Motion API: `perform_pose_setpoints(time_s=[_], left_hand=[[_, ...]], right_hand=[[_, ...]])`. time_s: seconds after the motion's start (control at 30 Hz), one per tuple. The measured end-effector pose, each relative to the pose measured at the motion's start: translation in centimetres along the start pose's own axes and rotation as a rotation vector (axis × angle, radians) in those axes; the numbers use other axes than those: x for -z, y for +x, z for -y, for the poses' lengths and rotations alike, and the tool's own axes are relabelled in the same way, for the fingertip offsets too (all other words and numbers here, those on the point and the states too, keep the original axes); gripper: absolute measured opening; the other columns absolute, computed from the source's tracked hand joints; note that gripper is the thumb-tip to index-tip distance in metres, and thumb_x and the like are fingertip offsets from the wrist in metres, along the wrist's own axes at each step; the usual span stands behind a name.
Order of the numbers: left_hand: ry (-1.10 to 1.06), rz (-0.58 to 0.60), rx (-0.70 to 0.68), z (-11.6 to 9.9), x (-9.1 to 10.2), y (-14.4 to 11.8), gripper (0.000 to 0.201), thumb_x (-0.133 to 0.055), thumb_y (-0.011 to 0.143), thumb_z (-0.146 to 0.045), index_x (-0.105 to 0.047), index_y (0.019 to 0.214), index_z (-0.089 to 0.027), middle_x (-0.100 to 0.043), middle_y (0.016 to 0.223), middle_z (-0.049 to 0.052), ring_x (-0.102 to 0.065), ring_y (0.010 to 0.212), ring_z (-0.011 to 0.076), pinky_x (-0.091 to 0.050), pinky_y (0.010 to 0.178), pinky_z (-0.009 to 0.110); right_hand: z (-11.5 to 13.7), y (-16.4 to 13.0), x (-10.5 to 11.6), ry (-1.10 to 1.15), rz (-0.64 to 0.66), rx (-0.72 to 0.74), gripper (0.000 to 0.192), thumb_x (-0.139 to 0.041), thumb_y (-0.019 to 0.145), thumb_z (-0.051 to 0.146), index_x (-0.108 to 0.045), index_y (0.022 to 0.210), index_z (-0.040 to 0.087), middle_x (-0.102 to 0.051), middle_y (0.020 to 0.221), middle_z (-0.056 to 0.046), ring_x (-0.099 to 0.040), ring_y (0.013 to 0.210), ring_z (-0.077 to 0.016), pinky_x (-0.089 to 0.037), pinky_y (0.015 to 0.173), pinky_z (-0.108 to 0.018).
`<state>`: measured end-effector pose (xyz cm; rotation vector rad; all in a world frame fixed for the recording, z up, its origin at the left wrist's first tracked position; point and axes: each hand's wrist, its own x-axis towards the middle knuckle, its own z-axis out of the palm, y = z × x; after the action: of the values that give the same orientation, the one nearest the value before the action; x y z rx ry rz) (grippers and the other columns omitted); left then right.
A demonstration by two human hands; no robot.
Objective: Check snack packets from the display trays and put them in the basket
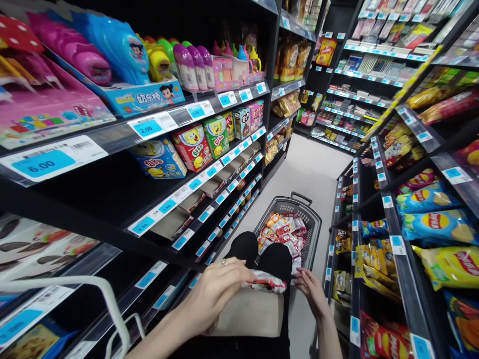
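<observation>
Across my lap lies a plain grey-beige cardboard box point(250, 314), with a small red and white snack packet point(272, 282) at its far edge. My left hand point(224, 285), with a ring on one finger, comes over the box from the left; its bent fingers are closed on the packet's left end. The thumb is hidden. To the right of the box, my right hand point(311, 291) has its fingers apart and holds nothing I can see. Beyond my knees, a grey shopping basket point(316, 234) on the floor contains many red, white and orange snack packets point(284, 230).
Shelves on the left carry toy-shaped candy point(123, 45), cartoon snack boxes point(191, 147) and several open cardboard trays point(170, 224). Bags of chips point(439, 224) fill the right shelves close beside me. A white wire frame point(107, 299) stands at lower left. Pale floor point(318, 159) runs between.
</observation>
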<state>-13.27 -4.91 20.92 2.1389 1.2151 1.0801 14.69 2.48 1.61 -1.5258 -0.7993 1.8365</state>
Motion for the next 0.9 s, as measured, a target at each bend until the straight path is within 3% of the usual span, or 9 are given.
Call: perform_pose_setpoints(time_s=[0.07,0.17,0.27,0.4,0.47,0.53,0.6,0.73,0.9], left_hand=[[-0.168,-0.108,-0.048,0.0,-0.6,0.4,0.025,-0.041,0.098,-0.015,-0.065,0.099,-0.021,-0.073,0.086,0.004,-0.066,0.084,0.017,-0.049,0.096,0.037],[-0.357,-0.176,-0.087,-0.1,-1.5,0.6,0.023,-0.046,0.097,-0.018,-0.067,0.102,-0.025,-0.072,0.088,0.004,-0.063,0.093,0.0199,-0.044,0.103,0.046],[-0.443,-0.217,-0.04,-0.1,-2.0,0.3,0.022,-0.051,0.094,-0.019,-0.069,0.1,-0.03,-0.068,0.102,0.004,-0.054,0.114,0.0239,-0.035,0.109,0.048],[-0.612,-0.253,0.287,-0.5,-1.9,0.0,0.018,-0.056,0.091,-0.033,-0.073,0.091,-0.027,-0.039,0.147,0.004,-0.028,0.139,0.0343,-0.025,0.113,0.05],[-0.851,-0.225,0.423,-0.8,-1.8,0.2,0.027,-0.058,0.086,-0.044,-0.073,0.096,-0.023,-0.029,0.154,0.006,-0.029,0.137,0.0401,-0.028,0.11,0.052],[-1.108,-0.17,0.502,-1.0,-1.8,0.4,0.04,-0.061,0.081,-0.05,-0.069,0.108,-0.021,-0.037,0.149,0.011,-0.04,0.13,0.0413,-0.036,0.104,0.052],[-1.218,-0.1,0.581,-1.1,-1.9,0.7,0.05,-0.072,0.074,-0.043,-0.063,0.119,-0.023,-0.054,0.134,0.012,-0.053,0.119,0.0357,-0.043,0.097,0.046],[-1.098,-0.031,0.757,-1.1,-2.4,0.8,0.065,-0.083,0.062,-0.013,-0.058,0.121,-0.024,-0.07,0.104,0.003,-0.064,0.091,0.0205,-0.048,0.081,0.029],[-0.991,-0.11,0.818,-1.1,-2.6,0.9,0.054,-0.083,0.061,-0.014,-0.063,0.111,-0.019,-0.072,0.092,0.001,-0.063,0.08,0.0172,-0.048,0.075,0.026]], right_hand=[[1.0,-3.0,-1.9,0.103,0.21,0.008,0.082,-0.064,0.06,0.08,-0.065,0.108,0.014,-0.069,0.084,-0.008,-0.065,0.068,-0.0195,-0.052,0.065,-0.033],[2.1,-7.5,-5.0,0.208,0.429,-0.021,0.1,-0.05,0.06,0.089,-0.058,0.127,0.014,-0.07,0.094,-0.017,-0.068,0.073,-0.0275,-0.052,0.059,-0.038],[3.2,-10.4,-7.0,0.4,0.52,0.107,0.093,-0.073,0.058,0.07,-0.05,0.136,0.025,-0.066,0.116,-0.016,-0.068,0.093,-0.0311,-0.054,0.066,-0.038],[4.4,-11.5,-7.0,0.477,0.325,0.345,0.071,-0.086,0.058,0.047,-0.063,0.122,0.028,-0.066,0.122,-0.014,-0.065,0.105,-0.031,-0.054,0.082,-0.039],[4.8,-11.5,-6.4,0.44,0.221,0.435,0.063,-0.087,0.058,0.042,-0.067,0.117,0.029,-0.069,0.118,-0.012,-0.066,0.104,-0.0297,-0.055,0.083,-0.039],[5.2,-11.8,-5.9,0.375,0.132,0.518,0.055,-0.087,0.061,0.035,-0.069,0.113,0.031,-0.072,0.112,-0.01,-0.069,0.097,-0.026,-0.057,0.08,-0.036],[5.5,-12.4,-5.8,0.287,0.049,0.572,0.048,-0.085,0.065,0.03,-0.071,0.111,0.031,-0.074,0.109,-0.008,-0.07,0.089,-0.0221,-0.058,0.077,-0.031],[6.4,-13.9,-6.6,0.16,-0.035,0.61,0.047,-0.083,0.068,0.032,-0.071,0.113,0.026,-0.075,0.103,-0.009,-0.071,0.083,-0.0214,-0.059,0.068,-0.026],[7.3,-14.7,-7.4,0.15,-0.072,0.529,0.048,-0.082,0.07,0.032,-0.069,0.116,0.027,-0.071,0.117,-0.01,-0.07,0.098,-0.0236,-0.06,0.072,-0.024]])
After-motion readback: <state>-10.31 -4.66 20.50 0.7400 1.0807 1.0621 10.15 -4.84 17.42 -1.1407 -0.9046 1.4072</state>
